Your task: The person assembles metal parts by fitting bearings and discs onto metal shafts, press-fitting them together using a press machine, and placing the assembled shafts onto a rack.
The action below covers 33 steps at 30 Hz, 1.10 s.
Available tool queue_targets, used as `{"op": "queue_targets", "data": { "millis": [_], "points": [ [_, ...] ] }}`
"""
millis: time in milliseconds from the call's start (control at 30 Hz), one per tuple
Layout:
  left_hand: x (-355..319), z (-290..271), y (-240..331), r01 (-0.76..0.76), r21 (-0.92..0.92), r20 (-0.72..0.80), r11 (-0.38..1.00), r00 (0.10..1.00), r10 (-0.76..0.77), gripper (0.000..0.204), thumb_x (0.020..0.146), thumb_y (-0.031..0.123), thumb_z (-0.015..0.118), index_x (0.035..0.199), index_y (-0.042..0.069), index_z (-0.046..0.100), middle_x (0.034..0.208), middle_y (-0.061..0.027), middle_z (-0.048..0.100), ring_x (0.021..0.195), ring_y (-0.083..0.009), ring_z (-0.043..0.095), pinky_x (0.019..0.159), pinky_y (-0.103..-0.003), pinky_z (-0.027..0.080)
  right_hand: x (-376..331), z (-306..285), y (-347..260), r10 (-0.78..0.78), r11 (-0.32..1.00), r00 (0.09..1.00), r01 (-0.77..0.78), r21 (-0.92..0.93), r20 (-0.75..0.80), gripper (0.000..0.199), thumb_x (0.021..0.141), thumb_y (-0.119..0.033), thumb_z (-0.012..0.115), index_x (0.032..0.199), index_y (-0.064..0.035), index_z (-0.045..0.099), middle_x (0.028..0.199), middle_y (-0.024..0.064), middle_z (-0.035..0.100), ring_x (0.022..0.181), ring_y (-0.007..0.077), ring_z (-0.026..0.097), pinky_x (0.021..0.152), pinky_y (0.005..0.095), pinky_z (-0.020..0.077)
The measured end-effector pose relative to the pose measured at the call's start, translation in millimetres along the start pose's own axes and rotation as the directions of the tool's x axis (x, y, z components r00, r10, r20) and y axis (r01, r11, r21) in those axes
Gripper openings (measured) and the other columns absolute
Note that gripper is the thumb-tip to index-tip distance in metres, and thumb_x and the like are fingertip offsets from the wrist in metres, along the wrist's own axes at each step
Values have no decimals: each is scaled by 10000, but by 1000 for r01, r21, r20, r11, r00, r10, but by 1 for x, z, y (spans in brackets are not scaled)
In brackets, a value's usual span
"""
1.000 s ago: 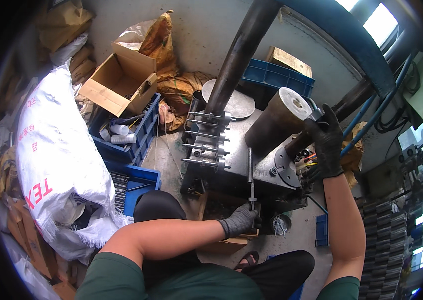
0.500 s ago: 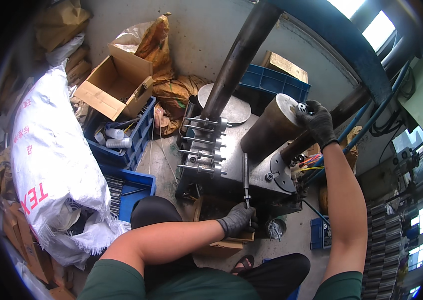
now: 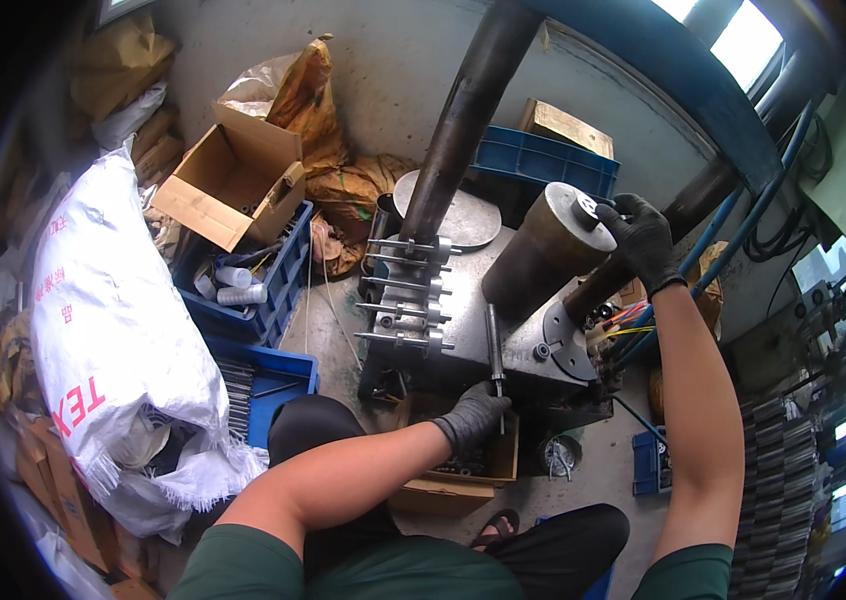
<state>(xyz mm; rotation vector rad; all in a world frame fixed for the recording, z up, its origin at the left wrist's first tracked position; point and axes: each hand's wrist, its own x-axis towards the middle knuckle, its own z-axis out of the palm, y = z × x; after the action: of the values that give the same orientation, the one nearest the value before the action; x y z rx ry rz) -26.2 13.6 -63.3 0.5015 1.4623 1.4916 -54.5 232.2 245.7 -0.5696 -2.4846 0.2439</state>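
Observation:
My left hand, in a dark grey glove, is closed around the lower part of a slim metal rod. The rod stands nearly upright in view, with a thicker upper section and a thin end below my fingers. At the right, my gloved right hand has its bent fingertips against a small round metal part with holes in its pale top face. This part sits on the flat end of a large dark steel cylinder. Several shafts with round collars lie side by side at the left of the metal machine table.
Below the table is a cardboard box with dark small parts. Blue crates, an open carton and a large white woven sack crowd the left. Thick steel columns rise behind. Blue hoses run at the right.
My right hand has brought the round part onto the middle of the cylinder's top. My left hand has moved up slightly along with the rod.

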Motion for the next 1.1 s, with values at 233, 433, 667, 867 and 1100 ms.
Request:
{"op": "queue_targets", "data": {
  "millis": [233,433,667,867,1100],
  "points": [
    [-9,-13,22,54,79,10,995,998,-55,393,918,218,736,1219,-17,644,968,-131,707,830,-209,694,719,-362,586,-114,-90,29,-177,935,943,250,-252,282,375,991,-327,654,1144,10,718,1134,229,721,1088,384,669,954,455,517],
    [-3,-21,15,-9,125,-8,992,1000,10,462,826,177,820,1197,-36,645,1044,-166,722,953,-244,702,867,-378,571,-236,-168,53,58,884,860,192,-427,507,602,927,-535,627,1267,-44,704,1309,198,678,1243,415,589,1122,516,385],
    [-24,-20,20,-231,88,20,969,973,230,540,875,42,769,1357,-7,529,1059,-101,668,939,-193,690,812,-332,594,-329,-205,95,103,851,868,176,-495,485,485,835,-413,735,1152,-46,734,1102,185,715,1084,392,645,1002,498,466],
    [-37,-25,66,-546,81,85,834,837,540,679,933,-68,642,1535,122,392,1007,-72,628,857,-136,641,729,-292,570,-331,-173,124,-21,970,987,-18,-242,-160,227,801,-119,802,997,-25,735,983,180,721,917,371,692,826,439,551],
    [-13,-1,214,-812,-57,92,581,575,813,506,1051,86,582,1503,65,356,1003,-119,657,954,-240,711,784,-371,622,-224,-181,138,145,989,939,-148,13,-311,543,950,-373,743,1334,-1,646,1229,223,694,1118,355,698,917,402,564]
  ]
}}
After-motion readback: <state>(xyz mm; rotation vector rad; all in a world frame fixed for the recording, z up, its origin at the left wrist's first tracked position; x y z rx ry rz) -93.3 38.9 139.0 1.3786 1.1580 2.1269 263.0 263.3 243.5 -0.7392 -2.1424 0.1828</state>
